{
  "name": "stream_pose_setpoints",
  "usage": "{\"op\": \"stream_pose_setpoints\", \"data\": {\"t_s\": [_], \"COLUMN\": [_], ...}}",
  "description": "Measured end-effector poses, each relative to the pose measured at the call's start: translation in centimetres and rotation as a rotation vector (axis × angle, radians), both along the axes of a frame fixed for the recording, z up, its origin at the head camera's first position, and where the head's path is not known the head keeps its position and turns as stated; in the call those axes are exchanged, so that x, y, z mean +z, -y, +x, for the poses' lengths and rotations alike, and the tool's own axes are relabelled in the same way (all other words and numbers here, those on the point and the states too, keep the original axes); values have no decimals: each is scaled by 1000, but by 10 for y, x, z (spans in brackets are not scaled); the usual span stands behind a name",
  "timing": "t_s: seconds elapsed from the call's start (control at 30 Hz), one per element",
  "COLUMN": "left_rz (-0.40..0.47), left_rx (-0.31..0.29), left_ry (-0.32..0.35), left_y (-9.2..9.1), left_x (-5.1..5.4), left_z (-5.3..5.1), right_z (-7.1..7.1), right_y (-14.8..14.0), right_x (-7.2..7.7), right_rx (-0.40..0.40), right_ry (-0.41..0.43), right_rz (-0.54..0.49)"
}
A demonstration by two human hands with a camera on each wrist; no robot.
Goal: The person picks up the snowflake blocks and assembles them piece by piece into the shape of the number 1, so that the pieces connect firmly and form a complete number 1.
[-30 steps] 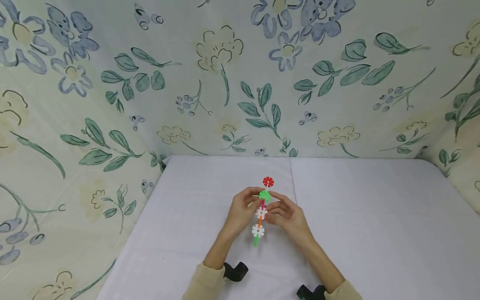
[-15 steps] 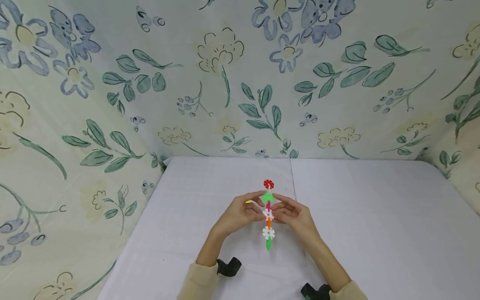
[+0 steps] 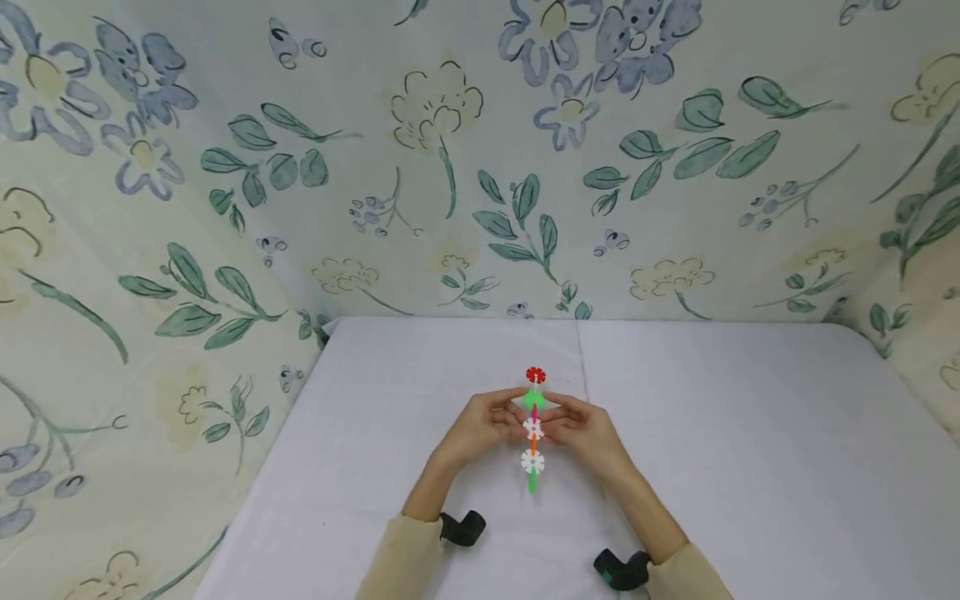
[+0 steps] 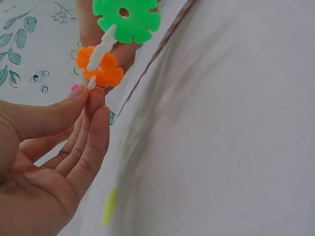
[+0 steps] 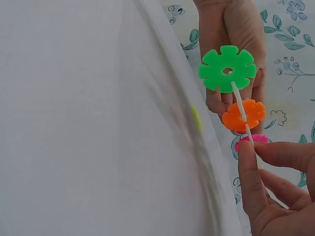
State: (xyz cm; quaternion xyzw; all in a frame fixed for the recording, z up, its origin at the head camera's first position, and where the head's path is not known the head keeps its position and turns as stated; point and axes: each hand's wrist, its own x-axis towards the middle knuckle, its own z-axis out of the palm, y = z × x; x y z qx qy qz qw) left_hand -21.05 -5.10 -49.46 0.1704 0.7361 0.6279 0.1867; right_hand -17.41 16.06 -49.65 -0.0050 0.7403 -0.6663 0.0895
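Note:
A chain of interlocked notched plastic discs hangs upright between my hands in the head view. Its top is a red disc (image 3: 536, 375); lower come green, pink, white and orange ones, then a white disc (image 3: 532, 462) and a green disc (image 3: 532, 482) at the bottom. My left hand (image 3: 480, 429) pinches a white disc in the chain's middle between thumb and fingertips. From the other side my right hand (image 3: 588, 433) pinches the chain at the same height. In the right wrist view, the lower green disc (image 5: 216, 69) and orange disc (image 5: 253, 109) face the camera.
A yellow piece (image 4: 109, 206) lies on the white-covered table (image 3: 720, 433) in the left wrist view. Black wrist devices (image 3: 463, 528) sit at both sleeves. Floral cloth (image 3: 420, 208) hangs behind and at the sides of the table.
A second ago the chain leaned with its lower end to the left; it now hangs nearly straight. My left hand has shifted from the upper part down to the middle white disc.

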Motion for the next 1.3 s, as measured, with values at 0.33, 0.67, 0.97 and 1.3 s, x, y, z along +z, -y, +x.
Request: {"op": "stream_pose_setpoints", "data": {"t_s": [0.33, 0.67, 0.97, 1.3], "left_rz": [-45, -103, -95, -211], "left_rx": [35, 78, 79, 122], "left_ry": [-15, -4, 9, -19], "left_y": [-7, -12, -9, -7], "left_x": [-18, -22, -21, -13], "left_z": [-16, -18, -18, -14], "right_z": [-18, -23, -24, -22], "right_y": [-3, -6, -6, -4], "right_x": [-11, -21, -23, -22], "right_rx": [7, 27, 37, 24], "right_ry": [25, 36, 27, 17], "right_rz": [-9, -73, -61, -35]}}
